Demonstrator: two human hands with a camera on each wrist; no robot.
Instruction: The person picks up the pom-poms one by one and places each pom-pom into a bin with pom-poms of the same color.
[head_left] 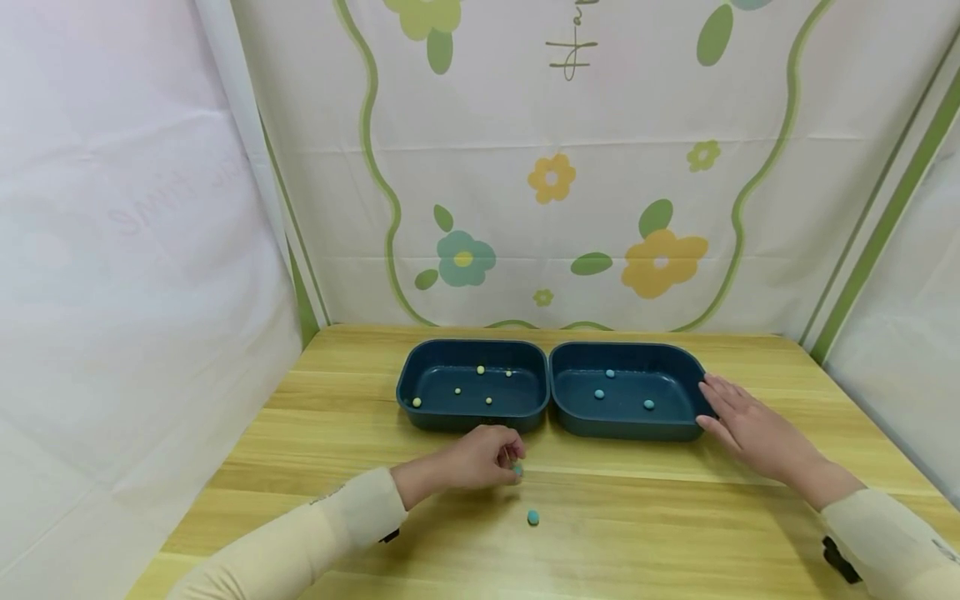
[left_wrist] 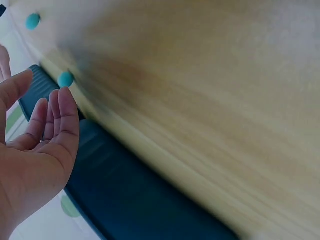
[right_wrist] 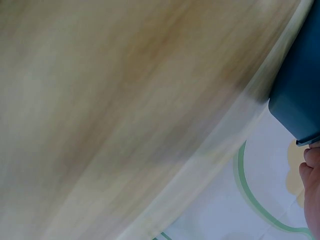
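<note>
In the head view my left hand (head_left: pixel 480 458) is just in front of the left dark blue tray, low over the table. A small turquoise ball (head_left: pixel 517 471) lies by its fingertips. The left wrist view shows the thumb apart from the loosely bent fingers (left_wrist: pixel 68 112), and that ball (left_wrist: pixel 65 79) beyond the fingertips, not between them; contact is unclear. Another turquoise ball (head_left: pixel 533 517) lies nearer to me on the table. My right hand (head_left: pixel 757 429), fingers extended, touches the right end of the right dark blue tray (head_left: pixel 626 430).
Several small pale yellow balls (head_left: pixel 481 370) lie inside the left tray (head_left: pixel 472 421). Three blue balls (head_left: pixel 648 405) are in the right one. Both trays stand side by side on the wooden table (head_left: pixel 637 533), before a flower-printed cloth (head_left: pixel 480 192).
</note>
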